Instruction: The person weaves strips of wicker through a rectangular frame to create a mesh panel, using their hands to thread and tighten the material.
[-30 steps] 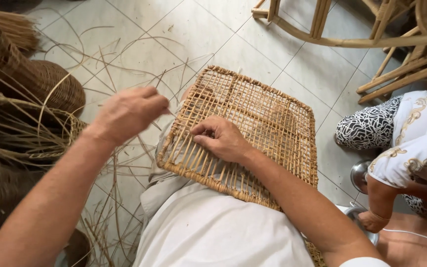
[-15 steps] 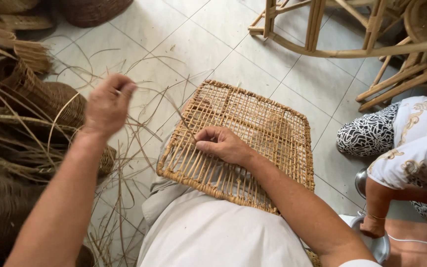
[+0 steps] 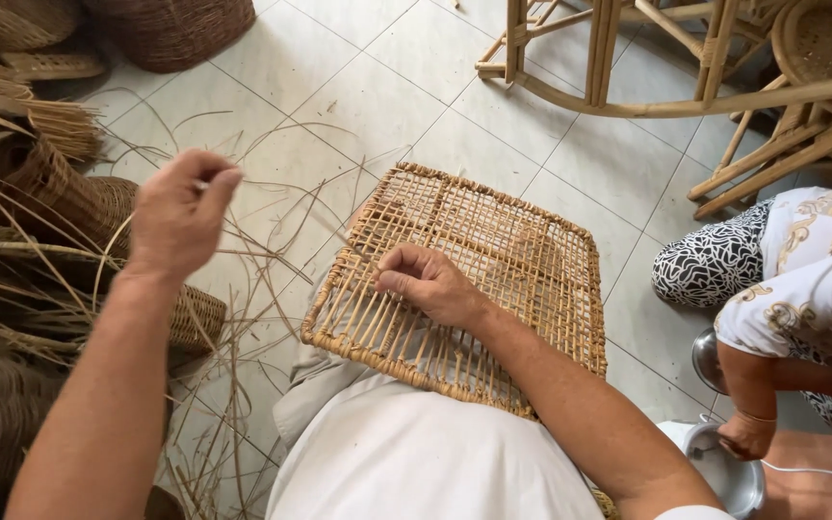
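Two hands at work: right hand (image 3: pixel 432 286) pressed flat on light, stiff woven panel (image 3: pixel 464 279); left hand (image 3: pixel 180 214) pinching thin, springy, bendable strand (image 3: pixel 272 241) near its end.

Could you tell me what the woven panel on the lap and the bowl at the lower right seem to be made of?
The woven panel looks like rattan or cane, tan and unvarnished: round ribs with thin strands interlaced, the rim wrapped. The bowl looks like polished metal, probably steel, since its grey surface reflects light, though it is partly out of view.
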